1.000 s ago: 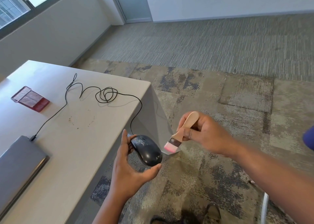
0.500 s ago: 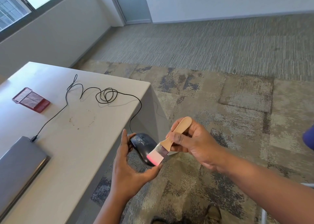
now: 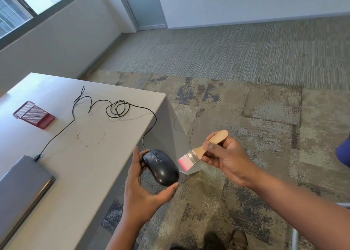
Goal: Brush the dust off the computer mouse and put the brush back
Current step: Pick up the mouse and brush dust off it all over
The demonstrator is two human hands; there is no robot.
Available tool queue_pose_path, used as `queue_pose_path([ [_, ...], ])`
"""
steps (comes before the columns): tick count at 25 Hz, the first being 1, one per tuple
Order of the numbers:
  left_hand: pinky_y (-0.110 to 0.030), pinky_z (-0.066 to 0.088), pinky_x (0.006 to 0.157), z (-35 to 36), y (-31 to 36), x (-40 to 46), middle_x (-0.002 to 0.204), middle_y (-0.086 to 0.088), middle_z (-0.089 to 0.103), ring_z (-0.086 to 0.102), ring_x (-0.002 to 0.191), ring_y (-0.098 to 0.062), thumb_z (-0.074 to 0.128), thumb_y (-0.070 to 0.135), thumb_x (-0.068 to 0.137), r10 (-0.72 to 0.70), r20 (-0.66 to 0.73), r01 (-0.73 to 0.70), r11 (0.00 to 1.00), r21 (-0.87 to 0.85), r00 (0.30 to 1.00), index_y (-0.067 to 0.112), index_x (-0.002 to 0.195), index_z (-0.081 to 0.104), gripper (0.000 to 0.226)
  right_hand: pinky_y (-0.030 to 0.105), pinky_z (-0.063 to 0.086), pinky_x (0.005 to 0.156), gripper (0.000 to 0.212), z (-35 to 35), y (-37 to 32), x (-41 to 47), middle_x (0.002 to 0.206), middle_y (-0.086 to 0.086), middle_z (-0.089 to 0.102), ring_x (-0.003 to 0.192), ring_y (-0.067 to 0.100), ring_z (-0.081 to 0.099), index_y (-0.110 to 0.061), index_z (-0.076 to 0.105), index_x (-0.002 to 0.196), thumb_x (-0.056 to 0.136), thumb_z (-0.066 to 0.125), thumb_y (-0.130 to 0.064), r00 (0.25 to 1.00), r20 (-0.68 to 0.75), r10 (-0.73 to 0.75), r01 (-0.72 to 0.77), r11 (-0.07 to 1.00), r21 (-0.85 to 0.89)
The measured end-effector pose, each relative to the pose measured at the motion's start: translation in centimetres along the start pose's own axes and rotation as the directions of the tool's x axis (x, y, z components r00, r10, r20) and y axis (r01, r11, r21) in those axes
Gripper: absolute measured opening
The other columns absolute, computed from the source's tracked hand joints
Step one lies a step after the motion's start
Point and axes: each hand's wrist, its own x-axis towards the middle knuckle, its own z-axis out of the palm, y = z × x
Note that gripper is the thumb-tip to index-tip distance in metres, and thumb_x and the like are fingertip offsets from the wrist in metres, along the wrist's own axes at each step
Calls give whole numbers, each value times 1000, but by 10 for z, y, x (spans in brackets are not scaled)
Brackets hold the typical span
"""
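My left hand point(image 3: 141, 185) holds a black computer mouse point(image 3: 161, 166) from below, just off the table's right edge. Pale dust specks show on the mouse's front. Its black cable point(image 3: 117, 108) loops over the tabletop and runs to the laptop. My right hand point(image 3: 225, 156) grips the wooden handle of a small brush point(image 3: 200, 151) with a silver ferrule and pink bristles. The bristles point left and down, a short gap to the right of the mouse, not touching it.
The white table point(image 3: 79, 166) carries a closed grey laptop point(image 3: 20, 191) at the near left and a red mesh tray point(image 3: 35, 114) further back. Patterned carpet point(image 3: 246, 107) lies under my hands. Shoes point(image 3: 238, 238) show at the bottom edge.
Half a second ago the bristles lay on the mouse's right side; the brush has since swung away to the right. The mouse stays in my left hand.
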Motion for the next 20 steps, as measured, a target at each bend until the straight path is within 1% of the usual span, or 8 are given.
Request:
queue_pose_path([
  [2,-19,38,124,0,-1,0,159,19,53,52,148,-4,91,81,59,1,-1,-1,1000,-7,1000,29,175,18,146,29,63,65,19,5,-6,-1,91,15,71,76,21,72,-15,68,95,82,82,-15,996,86,5,-14,995,97],
  [4,-24,38,125,1,-2,0,157,21,55,53,149,-7,91,80,60,3,11,-3,1000,-8,1000,26,175,17,147,30,63,66,19,10,-5,-3,92,18,74,78,23,73,-17,69,97,85,84,-21,978,206,25,-29,1000,13],
  [6,-24,38,125,3,-2,-1,156,23,55,53,149,-8,92,79,60,-4,14,4,1000,-4,1000,24,175,18,147,29,62,66,21,12,-4,-5,92,19,75,79,24,73,-17,70,99,85,85,-23,969,242,46,-22,995,-102],
  [10,-37,41,127,2,-1,-6,160,17,54,53,149,-9,93,78,59,-23,-7,23,1000,18,1000,23,175,21,147,30,63,64,33,2,-8,-2,89,19,76,74,22,73,-8,64,105,81,83,-20,993,105,48,-29,983,-180],
  [13,-45,41,127,-1,3,-5,160,9,54,54,148,-12,94,77,58,-41,7,41,998,45,999,25,175,17,149,29,63,64,18,-1,-4,-1,85,16,75,71,20,73,-6,62,105,92,74,-10,1000,14,-6,10,964,-267],
  [15,-44,43,125,-1,4,-4,159,10,54,57,145,-12,97,67,59,-46,26,44,996,81,999,25,176,13,150,29,61,62,12,6,-5,-4,84,17,76,71,22,73,-11,63,102,95,73,-11,998,9,-57,58,973,-224],
  [17,-42,45,124,0,5,-4,158,11,54,58,143,-12,95,61,60,-44,37,39,992,117,998,26,176,7,149,28,60,63,11,21,-10,-9,83,14,76,72,24,74,-17,67,96,91,75,-20,990,95,-103,121,971,-206],
  [20,-42,44,124,3,7,-3,158,9,54,56,145,-13,92,65,61,-34,60,24,988,155,998,31,175,-5,154,28,61,66,15,49,-14,-14,86,12,77,76,23,76,-21,67,97,88,73,-31,946,251,-206,283,904,-322],
])
